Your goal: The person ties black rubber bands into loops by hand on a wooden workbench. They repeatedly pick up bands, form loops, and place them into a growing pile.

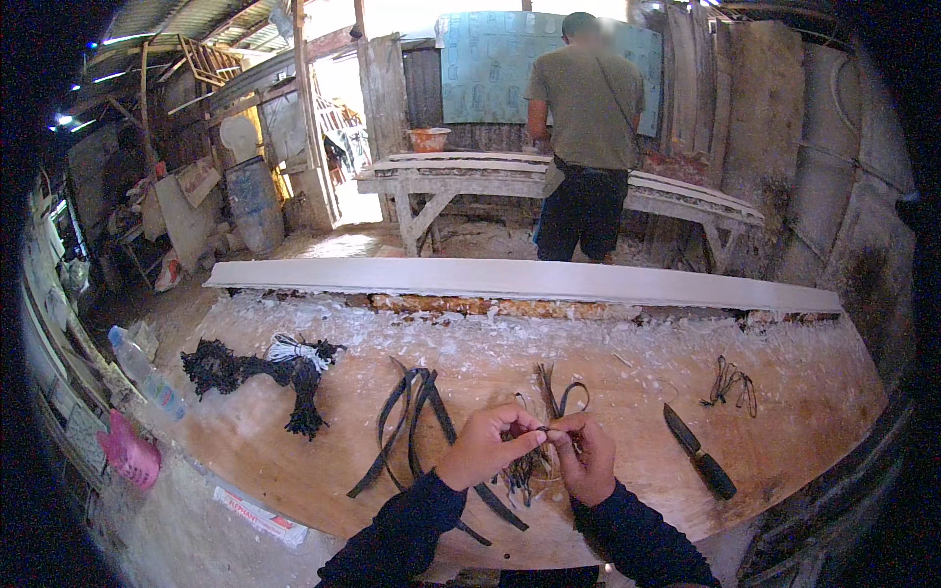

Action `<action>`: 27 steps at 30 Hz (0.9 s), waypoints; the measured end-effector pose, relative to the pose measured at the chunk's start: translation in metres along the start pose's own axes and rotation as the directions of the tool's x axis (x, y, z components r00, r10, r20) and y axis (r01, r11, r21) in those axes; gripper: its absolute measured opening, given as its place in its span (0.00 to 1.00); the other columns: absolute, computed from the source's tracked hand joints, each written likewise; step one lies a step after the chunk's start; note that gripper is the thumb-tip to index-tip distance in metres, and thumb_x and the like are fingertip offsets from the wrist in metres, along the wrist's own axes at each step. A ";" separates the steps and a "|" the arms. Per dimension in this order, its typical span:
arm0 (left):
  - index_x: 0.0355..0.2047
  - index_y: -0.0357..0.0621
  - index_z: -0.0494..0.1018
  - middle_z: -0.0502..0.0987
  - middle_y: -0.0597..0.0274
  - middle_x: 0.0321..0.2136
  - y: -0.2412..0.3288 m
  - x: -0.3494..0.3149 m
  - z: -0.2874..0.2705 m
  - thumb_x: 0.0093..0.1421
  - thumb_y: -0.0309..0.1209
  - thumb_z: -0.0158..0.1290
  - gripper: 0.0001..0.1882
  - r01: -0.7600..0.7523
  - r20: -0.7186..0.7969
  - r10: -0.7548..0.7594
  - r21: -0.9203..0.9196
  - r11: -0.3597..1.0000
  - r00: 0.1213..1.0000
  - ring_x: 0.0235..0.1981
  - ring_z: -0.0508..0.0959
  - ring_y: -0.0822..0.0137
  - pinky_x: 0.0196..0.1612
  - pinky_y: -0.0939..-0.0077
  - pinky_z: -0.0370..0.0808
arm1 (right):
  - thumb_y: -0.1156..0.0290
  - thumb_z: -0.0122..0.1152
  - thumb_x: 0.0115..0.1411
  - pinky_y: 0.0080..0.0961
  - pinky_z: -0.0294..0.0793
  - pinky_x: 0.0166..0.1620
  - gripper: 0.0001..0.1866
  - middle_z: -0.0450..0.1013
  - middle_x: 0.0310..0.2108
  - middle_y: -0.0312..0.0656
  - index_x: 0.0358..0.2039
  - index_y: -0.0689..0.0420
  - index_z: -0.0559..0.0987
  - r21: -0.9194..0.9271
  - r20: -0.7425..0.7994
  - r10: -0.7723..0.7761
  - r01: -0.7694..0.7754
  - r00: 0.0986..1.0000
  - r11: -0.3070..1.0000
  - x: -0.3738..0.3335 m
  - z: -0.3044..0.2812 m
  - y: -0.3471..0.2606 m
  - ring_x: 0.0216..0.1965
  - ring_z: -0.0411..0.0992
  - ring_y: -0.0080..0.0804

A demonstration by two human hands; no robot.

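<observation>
My left hand (490,445) and my right hand (586,457) meet over the wooden tabletop, fingertips pinched together on a thin dark cord (545,428). Its exact shape is mostly hidden by the fingers. Beneath and behind them lies a loose bundle of dark and pale strands (520,474), partly covered by both hands. Long black flat strips (412,431) stretch across the board beside my left hand. To the right of my right hand rests a knife (700,453) with a dark blade and black handle.
Black cord bundles (306,397) and a white cord hank (297,351) lie at left; a small tangle of cords (730,385) at right. A long white moulding (529,282) spans the far edge. Beyond, a person (588,118) stands at another bench (470,169). A plastic bottle (147,372) is left.
</observation>
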State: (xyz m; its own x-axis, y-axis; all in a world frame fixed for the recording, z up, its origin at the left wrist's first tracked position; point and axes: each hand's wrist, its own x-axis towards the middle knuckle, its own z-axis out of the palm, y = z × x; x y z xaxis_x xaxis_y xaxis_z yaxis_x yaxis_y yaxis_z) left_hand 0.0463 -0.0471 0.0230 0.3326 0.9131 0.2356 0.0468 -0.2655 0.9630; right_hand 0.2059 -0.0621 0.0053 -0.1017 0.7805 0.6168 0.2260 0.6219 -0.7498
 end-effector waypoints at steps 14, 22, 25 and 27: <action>0.26 0.38 0.72 0.68 0.60 0.24 0.000 0.003 -0.003 0.47 0.24 0.55 0.05 -0.486 0.018 0.512 0.347 0.802 0.858 0.26 0.71 0.65 0.28 0.78 0.67 | 0.74 0.55 0.53 0.14 0.65 0.27 0.04 0.68 0.22 0.34 0.26 0.57 0.69 0.658 0.391 0.519 -0.625 0.760 0.420 0.012 -0.005 0.008 0.21 0.65 0.18; 0.25 0.38 0.72 0.68 0.61 0.24 -0.006 0.003 0.001 0.46 0.25 0.57 0.06 -0.472 -0.045 0.524 0.373 0.799 0.851 0.25 0.70 0.66 0.28 0.78 0.67 | 0.72 0.57 0.53 0.20 0.67 0.33 0.04 0.70 0.23 0.34 0.27 0.58 0.73 0.458 0.008 0.399 -0.358 0.917 0.814 0.003 0.008 0.000 0.27 0.68 0.23; 0.25 0.37 0.72 0.68 0.62 0.24 -0.007 0.002 0.003 0.46 0.25 0.57 0.06 -0.449 -0.083 0.501 0.337 0.828 0.862 0.25 0.70 0.68 0.28 0.79 0.67 | 0.74 0.57 0.51 0.22 0.68 0.34 0.03 0.72 0.24 0.38 0.27 0.59 0.75 0.102 -0.090 0.154 -0.144 0.984 0.984 0.003 0.004 -0.003 0.28 0.70 0.28; 0.25 0.37 0.72 0.68 0.62 0.24 -0.008 0.002 0.003 0.46 0.25 0.57 0.06 -0.411 -0.107 0.458 0.301 0.861 0.882 0.25 0.70 0.69 0.28 0.80 0.67 | 0.76 0.57 0.50 0.23 0.68 0.34 0.03 0.73 0.25 0.40 0.26 0.60 0.76 -0.049 -0.081 0.025 -0.029 0.996 0.998 0.005 0.000 -0.006 0.28 0.71 0.31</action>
State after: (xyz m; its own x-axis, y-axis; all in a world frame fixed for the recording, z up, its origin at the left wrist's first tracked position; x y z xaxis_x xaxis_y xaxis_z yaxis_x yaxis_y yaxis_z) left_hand 0.0492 -0.0445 0.0153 0.2142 0.7170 0.6634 0.1871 -0.6967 0.6926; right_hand 0.2038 -0.0615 0.0126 -0.0176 0.7882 0.6152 0.2762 0.5952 -0.7546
